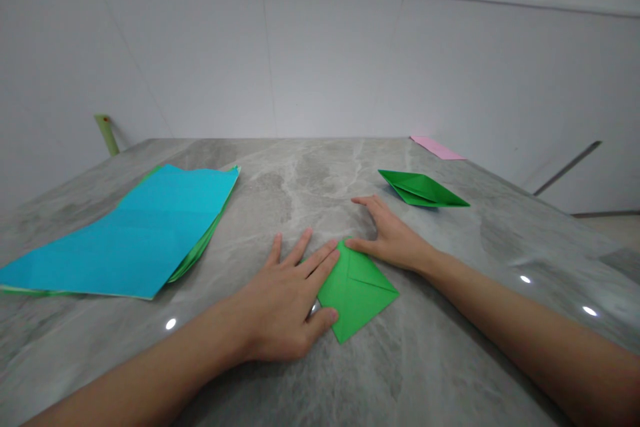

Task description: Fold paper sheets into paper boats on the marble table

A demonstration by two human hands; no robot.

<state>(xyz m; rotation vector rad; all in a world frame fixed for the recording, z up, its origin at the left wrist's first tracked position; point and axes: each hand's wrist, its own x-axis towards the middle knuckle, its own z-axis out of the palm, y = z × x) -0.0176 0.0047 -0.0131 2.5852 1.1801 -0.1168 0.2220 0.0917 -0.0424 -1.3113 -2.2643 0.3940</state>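
Observation:
A folded sheet of green paper point(360, 297) lies flat on the grey marbled table, one corner pointing toward me, with crease lines across it. Across its left edge rests my left hand point(295, 300), fingers spread, thumb and fingertips pressing on the paper. My right hand point(387, 233) is at the far corner, its thumb touching the paper there and its index finger stretched out above the table; the other fingers are partly hidden. Beyond the right hand sits a folded green paper boat shape point(423, 189), pointed at both ends.
To the left lies a stack of paper sheets with a blue one on top point(145, 233) and green edges below. A pink paper point(437, 148) is at the far right table edge. A pale green object point(107, 134) stands beyond the left edge, near the white wall point(330, 60).

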